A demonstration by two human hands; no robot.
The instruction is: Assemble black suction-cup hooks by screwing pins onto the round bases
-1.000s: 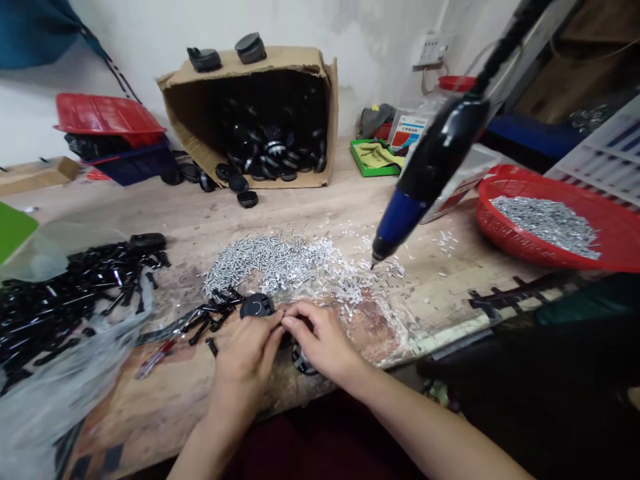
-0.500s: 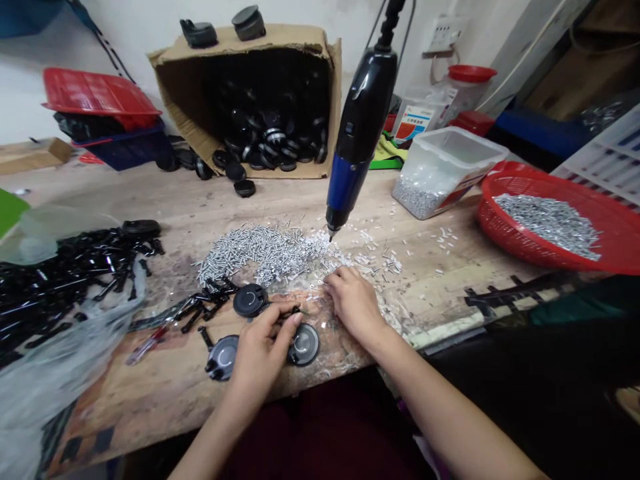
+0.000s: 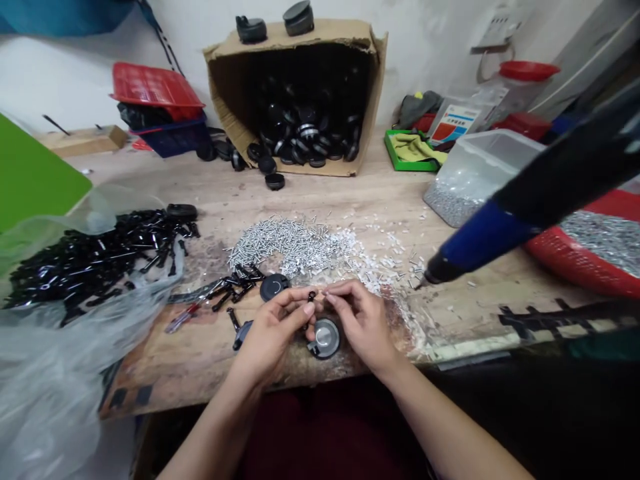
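My left hand is raised just above the bench edge, pinching a small black plastic piece between thumb and fingers. My right hand meets it fingertip to fingertip, pinching a tiny pale part that I cannot make out. Below the hands lie round black caps: one with a silver centre, one partly hidden under my left hand, and one further back. A heap of small silver screws lies just beyond.
A hanging blue-black electric screwdriver swings in at the right. A tipped cardboard box of black caps stands at the back. Black plastic sticks spill from a clear bag on the left. A clear tub and red basket hold screws.
My right hand came back from the screw heap to meet the left hand. The left hand lifted with the black piece. The screwdriver swung from the middle to the right.
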